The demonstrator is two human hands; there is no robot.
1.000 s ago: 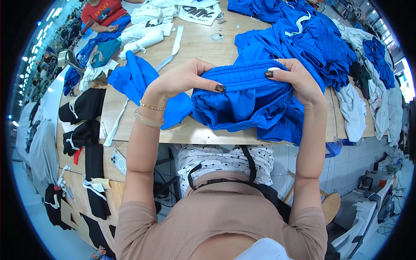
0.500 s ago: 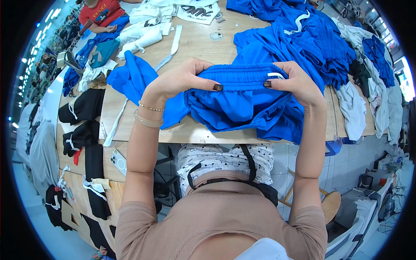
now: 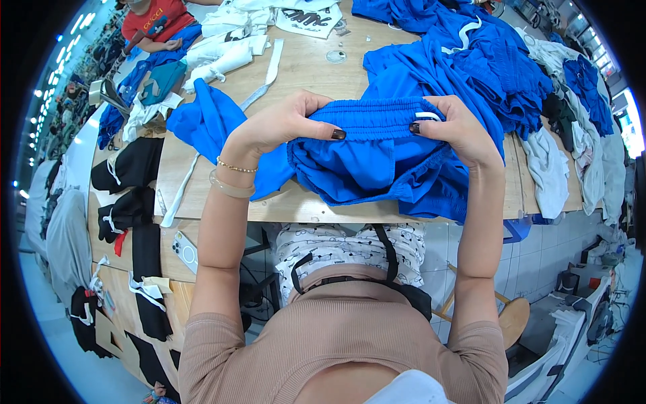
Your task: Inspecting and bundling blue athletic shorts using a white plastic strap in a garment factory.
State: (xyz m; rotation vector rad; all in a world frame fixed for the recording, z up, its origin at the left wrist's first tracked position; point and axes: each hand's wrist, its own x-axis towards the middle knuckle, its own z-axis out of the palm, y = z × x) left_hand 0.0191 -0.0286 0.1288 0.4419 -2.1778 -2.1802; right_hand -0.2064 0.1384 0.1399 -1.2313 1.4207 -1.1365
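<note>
Both hands grip the gathered elastic waistband (image 3: 373, 118) of a pair of blue trousers or shorts (image 3: 350, 172). My left hand (image 3: 286, 124) pinches the band's left end, thumb on the near side and fingers behind it. At the right end, my right hand (image 3: 465, 131) pinches likewise. A short white drawstring (image 3: 428, 116) shows beside my right thumb. Between the hands the band is held out fairly straight. Below it the blue cloth hangs in folds over the table's near edge, and what lies inside is hidden.
More blue garments (image 3: 498, 67) are heaped at the right on the wooden table (image 3: 323, 81). White garments (image 3: 229, 57) lie at the far left, rolled black garments (image 3: 128, 165) at the left, near a phone (image 3: 185, 252). A person in a red shirt (image 3: 161, 23) sits across the table.
</note>
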